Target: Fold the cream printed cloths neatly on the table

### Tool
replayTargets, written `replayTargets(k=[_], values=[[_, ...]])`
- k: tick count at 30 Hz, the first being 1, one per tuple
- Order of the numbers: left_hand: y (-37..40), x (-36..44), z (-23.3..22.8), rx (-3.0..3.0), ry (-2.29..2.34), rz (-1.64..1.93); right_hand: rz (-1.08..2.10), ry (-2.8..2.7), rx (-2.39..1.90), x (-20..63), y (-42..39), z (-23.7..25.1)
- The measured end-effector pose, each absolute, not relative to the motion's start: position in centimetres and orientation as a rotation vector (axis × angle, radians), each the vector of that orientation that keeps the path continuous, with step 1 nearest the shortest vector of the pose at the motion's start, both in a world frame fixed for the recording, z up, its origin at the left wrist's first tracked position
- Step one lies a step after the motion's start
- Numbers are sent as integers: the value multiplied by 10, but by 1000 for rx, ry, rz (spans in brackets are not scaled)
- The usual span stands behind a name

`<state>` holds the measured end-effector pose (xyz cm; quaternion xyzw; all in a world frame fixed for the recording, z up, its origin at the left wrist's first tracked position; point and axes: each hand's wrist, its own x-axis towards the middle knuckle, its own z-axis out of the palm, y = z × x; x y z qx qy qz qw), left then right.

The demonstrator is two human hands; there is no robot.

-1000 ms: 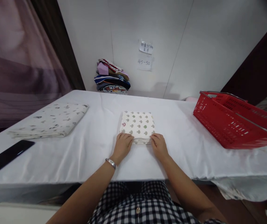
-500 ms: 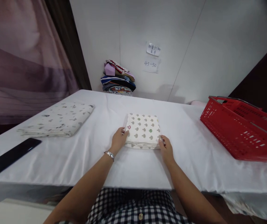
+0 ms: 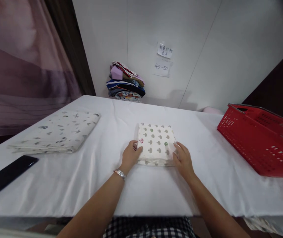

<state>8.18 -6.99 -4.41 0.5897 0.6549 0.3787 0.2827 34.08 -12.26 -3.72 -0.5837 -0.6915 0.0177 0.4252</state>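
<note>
A small folded white cloth printed with little mushrooms [image 3: 156,142] lies in the middle of the white-covered table [image 3: 106,185]. My left hand [image 3: 130,155] grips its near left edge, a silver watch on the wrist. At the cloth's near right edge, my right hand [image 3: 184,158] presses against the side of the fold with the fingers curled onto it. Both hands hold the folded stack between them.
A larger folded white patterned cloth [image 3: 57,132] lies at the left. A black flat object [image 3: 5,175] sits at the near left edge. A red plastic basket [image 3: 262,142] stands at the right. Folded colourful clothes [image 3: 125,81] are stacked by the back wall.
My hands moved from the cloth's front edge to its left and right sides. The view shifted slightly, so the cloth sits a little to the right.
</note>
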Motion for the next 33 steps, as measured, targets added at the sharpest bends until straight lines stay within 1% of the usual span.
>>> replayTargets(k=[4,7,11,15,18,24,26,28,31,33], values=[[-72,84,-41,1604,1771,985,54,-1934,-1282,296,-78,-5],[-72,84,-42,1613,1778,980,127,-2113,-1281,253,-31,6],[-73,85,-43,1605,1777,972,234,-2319,-1537,208,14,-1],[-74,85,-41,1644,1766,937,222,-2403,-1670,193,25,-20],[-75,86,-39,1678,1773,906,213,-2412,-1663,195,22,-26],[-74,84,-39,1723,1775,900,268,-2508,-1591,212,18,-20],[-74,84,-39,1720,1780,890,265,-2555,-1580,233,16,-16],[-73,83,-39,1713,1779,872,223,-2534,-1670,264,14,-13],[-71,82,-39,1716,1773,862,189,-2377,-1868,312,4,-11],[-71,82,-39,1716,1775,865,259,-2232,-1921,337,-8,-15]])
